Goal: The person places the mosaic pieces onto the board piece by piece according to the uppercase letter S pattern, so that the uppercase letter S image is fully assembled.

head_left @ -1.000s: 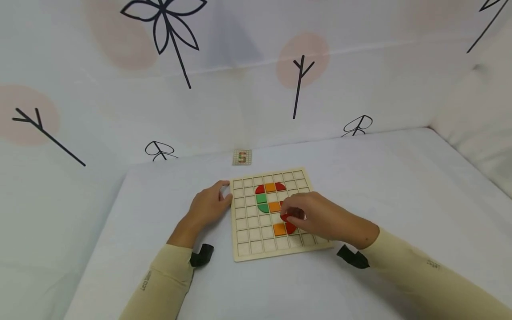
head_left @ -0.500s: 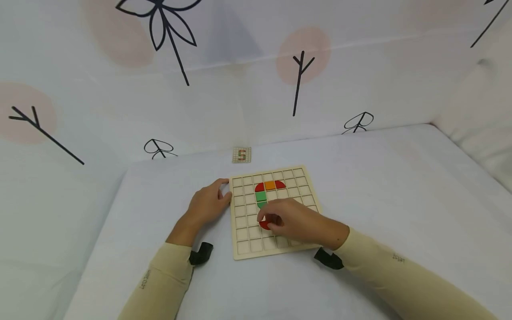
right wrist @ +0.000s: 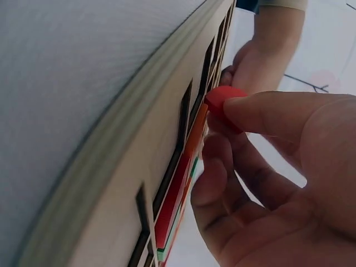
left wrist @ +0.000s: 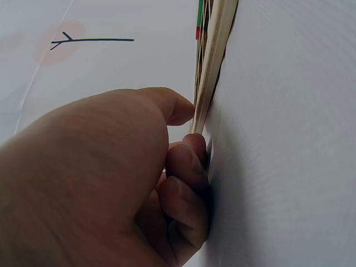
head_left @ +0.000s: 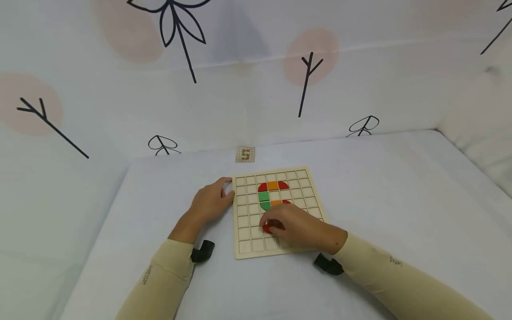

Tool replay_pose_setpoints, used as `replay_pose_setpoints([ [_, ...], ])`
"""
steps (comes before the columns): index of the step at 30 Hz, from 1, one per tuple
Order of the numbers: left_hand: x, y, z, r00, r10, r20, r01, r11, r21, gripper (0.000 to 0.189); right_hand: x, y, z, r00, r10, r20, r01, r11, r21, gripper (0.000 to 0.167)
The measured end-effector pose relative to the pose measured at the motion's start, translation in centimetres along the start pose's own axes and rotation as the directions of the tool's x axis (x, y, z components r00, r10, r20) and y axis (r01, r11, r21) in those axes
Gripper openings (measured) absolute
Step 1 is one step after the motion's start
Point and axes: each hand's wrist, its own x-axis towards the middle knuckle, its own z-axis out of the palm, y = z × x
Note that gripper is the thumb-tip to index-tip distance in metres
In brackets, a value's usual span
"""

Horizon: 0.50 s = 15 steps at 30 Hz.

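A square wooden grid board (head_left: 246, 246) lies on the white table. My right hand (head_left: 298, 227) pinches a red rounded tile (right wrist: 221, 100) between thumb and fingers, low over the lower middle cells; the tile stands tilted against the board face in the right wrist view. Beside it an orange tile (right wrist: 196, 133) and another red tile (right wrist: 171, 203) sit in the grid. My left hand (head_left: 210, 203) touches the board's left edge with thumb and index finger spread apart, its other fingers bent near the tabletop in the left wrist view.
Higher on the board sit a red tile (head_left: 262, 187), an orange square (head_left: 273, 186), a green square (head_left: 264, 196) and a green rounded tile (head_left: 265, 206). Behind the board, a small card (head_left: 245, 154) shows a gridded S pattern. A printed cloth (head_left: 260, 98) hangs at the back.
My right hand has moved left across the lower cells with the red tile, then settled slightly lower. The left hand stays at the board's edge; the head view has shifted a little.
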Motion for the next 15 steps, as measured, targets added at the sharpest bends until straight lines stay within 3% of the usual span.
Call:
replay_pose_setpoints([
  [7, 0.17, -0.18, -0.79, 1.000, -0.003, -0.015, 0.003, 1.000, -0.011, 0.049, 0.33, -0.22, -0.47, 1.000, 0.015, -0.027, -0.018, 0.996, -0.091, 0.018],
  [15, 0.33, -0.76, 0.13, 1.000, -0.007, 0.000, 0.007, 1.000, -0.028, 0.049, 0.04, 0.12, 0.26, 1.000, 0.021, -0.003, -0.021, 0.981, -0.192, 0.028],
])
